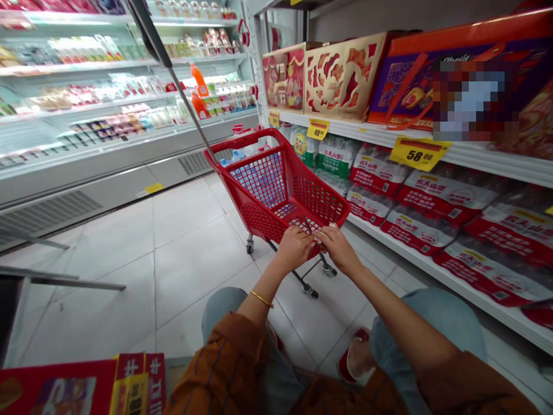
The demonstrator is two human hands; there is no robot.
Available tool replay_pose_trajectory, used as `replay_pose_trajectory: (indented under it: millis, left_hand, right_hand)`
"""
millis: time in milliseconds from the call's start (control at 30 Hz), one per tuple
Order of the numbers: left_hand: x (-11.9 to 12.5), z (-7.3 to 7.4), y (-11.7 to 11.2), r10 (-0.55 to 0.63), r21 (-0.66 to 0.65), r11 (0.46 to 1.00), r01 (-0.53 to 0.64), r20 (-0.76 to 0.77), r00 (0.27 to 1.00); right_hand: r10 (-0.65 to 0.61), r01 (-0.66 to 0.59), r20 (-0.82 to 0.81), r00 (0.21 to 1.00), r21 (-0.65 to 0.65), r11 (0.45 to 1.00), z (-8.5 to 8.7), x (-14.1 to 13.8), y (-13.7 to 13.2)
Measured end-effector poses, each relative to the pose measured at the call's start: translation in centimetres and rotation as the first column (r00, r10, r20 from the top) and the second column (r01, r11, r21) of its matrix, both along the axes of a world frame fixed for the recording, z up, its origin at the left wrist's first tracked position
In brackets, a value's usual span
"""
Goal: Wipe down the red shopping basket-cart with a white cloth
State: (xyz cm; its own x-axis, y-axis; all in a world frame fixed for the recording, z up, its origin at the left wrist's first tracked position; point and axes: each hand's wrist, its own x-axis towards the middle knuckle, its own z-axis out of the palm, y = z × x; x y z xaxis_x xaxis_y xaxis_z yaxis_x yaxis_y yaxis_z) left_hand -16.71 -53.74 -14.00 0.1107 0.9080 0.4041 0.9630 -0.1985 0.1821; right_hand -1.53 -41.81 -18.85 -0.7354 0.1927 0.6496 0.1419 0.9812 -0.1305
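Red plastic shopping cart (317,199) stands just ahead of the person's knees, its near rim gripped by the left hand (294,249) and right hand (339,249), curled close together, with shrink-wrapped packs of bottled water (436,213) to the right and a refrigerated display case (108,98) beyond the tiled floor (185,271).

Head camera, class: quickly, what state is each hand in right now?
Left hand: closed, holding the near edge of the red shopping trolley.
Right hand: closed, holding the same edge.
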Motion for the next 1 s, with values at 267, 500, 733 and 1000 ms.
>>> replay_pose_trajectory:
  millis: [267, 500, 733, 1000]
  left_hand:
    - [0.4, -0.7, 0.3, 0.011, 0.006, 1.000, -0.011, -0.054, 0.998]
    - [0.4, -0.5, 0.3, -0.020, 0.001, 1.000, 0.020, -0.049, 0.999]
    - [0.2, 0.1, 0.2, -0.039, -0.013, 0.999, 0.039, 0.012, 0.999]
    - [0.4, 0.7, 0.0, -0.013, -0.041, 0.999, 0.012, -0.025, 1.000]
  right_hand:
    - [0.101, -0.101, -0.045, 0.994, 0.013, 0.995, -0.3, 0.5, 0.4]
    - [0.092, -0.092, -0.070, 0.993, 0.003, 0.996, -1.0, 1.5, 2.5]
    - [0.116, -0.118, -0.035, 0.993, -0.067, 0.991, -1.3, 1.8, 4.7]
    - [0.048, -0.049, -0.004, 0.999, -0.088, 0.995, -1.4, 2.9, 7.4]
